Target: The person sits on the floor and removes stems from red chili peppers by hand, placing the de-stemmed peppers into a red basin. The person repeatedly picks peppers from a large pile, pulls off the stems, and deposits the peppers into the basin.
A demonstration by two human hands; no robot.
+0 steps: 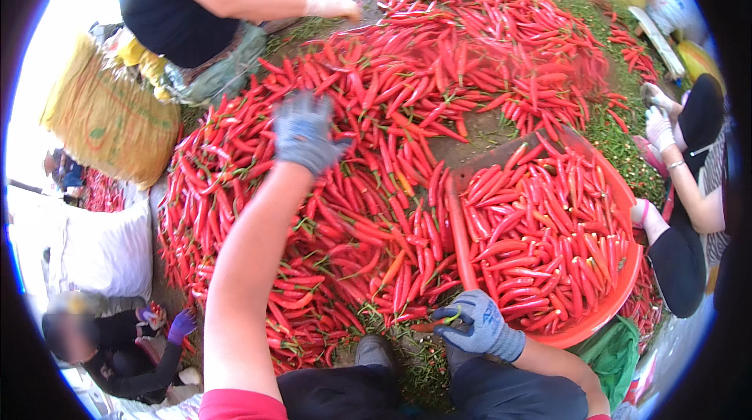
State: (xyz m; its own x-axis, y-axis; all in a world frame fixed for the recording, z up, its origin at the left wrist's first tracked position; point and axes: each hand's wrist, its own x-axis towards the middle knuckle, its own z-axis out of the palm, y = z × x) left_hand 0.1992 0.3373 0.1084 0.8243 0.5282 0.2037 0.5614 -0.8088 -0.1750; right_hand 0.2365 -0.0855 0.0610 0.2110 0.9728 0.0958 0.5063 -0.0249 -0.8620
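Note:
My left hand (pixel 305 132), in a grey knitted work glove, is stretched out over a broad heap of red chili peppers (pixel 364 226). Motion blurs its fingers, which look spread with nothing held. Close to my knees, my right hand (pixel 480 325), gloved likewise, has thumb and fingers closed around the green-stemmed end of a chili pepper (pixel 424 327). Just beyond that hand, an orange-red plastic scoop-shaped basket (pixel 605 317) holds many red chilies (pixel 546 232), several showing pale, stemless ends.
A co-worker in dark clothes (pixel 176 8) reaches toward the heap's far side. Another person's gloved hands (pixel 659 126) are at right, and a person in purple gloves (pixel 183 326) sits lower left. Woven sacks (pixel 111 114), a green plastic bag (pixel 611 349) and stem litter (pixel 426 361) lie around.

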